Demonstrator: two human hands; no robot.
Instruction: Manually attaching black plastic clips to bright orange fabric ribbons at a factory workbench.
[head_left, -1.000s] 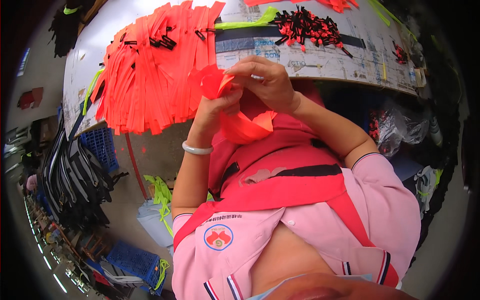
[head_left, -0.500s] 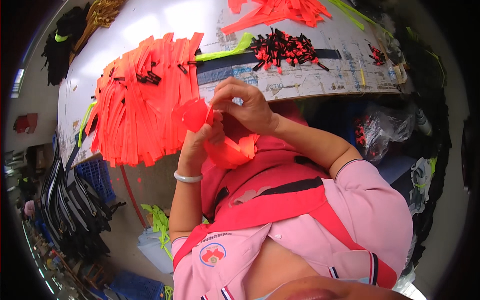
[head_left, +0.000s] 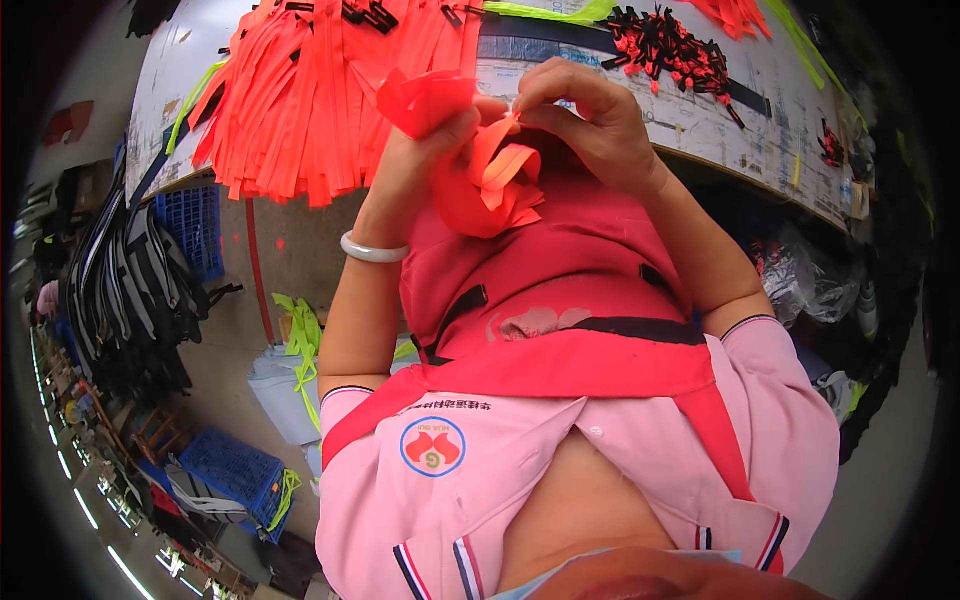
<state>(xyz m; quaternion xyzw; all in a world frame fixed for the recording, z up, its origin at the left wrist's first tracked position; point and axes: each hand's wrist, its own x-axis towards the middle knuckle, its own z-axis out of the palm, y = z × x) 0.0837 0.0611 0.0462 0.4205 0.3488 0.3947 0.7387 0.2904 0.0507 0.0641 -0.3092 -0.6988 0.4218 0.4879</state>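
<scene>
Grip: we see both hands closed on one orange strap [head_left: 490, 185], held up in front of the chest, just near of the table edge.
Left hand: our left hand [head_left: 425, 150] clutches a bunched end of the strap, fingers curled round it; a pale bangle [head_left: 372, 250] sits on that wrist.
Right hand: our right hand [head_left: 590, 115] pinches the strap's upper edge between thumb and fingertips, touching the left hand.
Strap: it loops and folds down between the two hands, hanging against the red apron [head_left: 560, 300].
Table: the white table [head_left: 700, 120] lies far of the hands; a pile of orange straps [head_left: 310, 90] spreads over its left part and droops off the near edge.
Clips: small black and red clips [head_left: 665, 45] lie heaped on the far right of the table.
Floor left: blue crates [head_left: 230, 470] and black straps [head_left: 120, 290] sit well apart, far left.
</scene>
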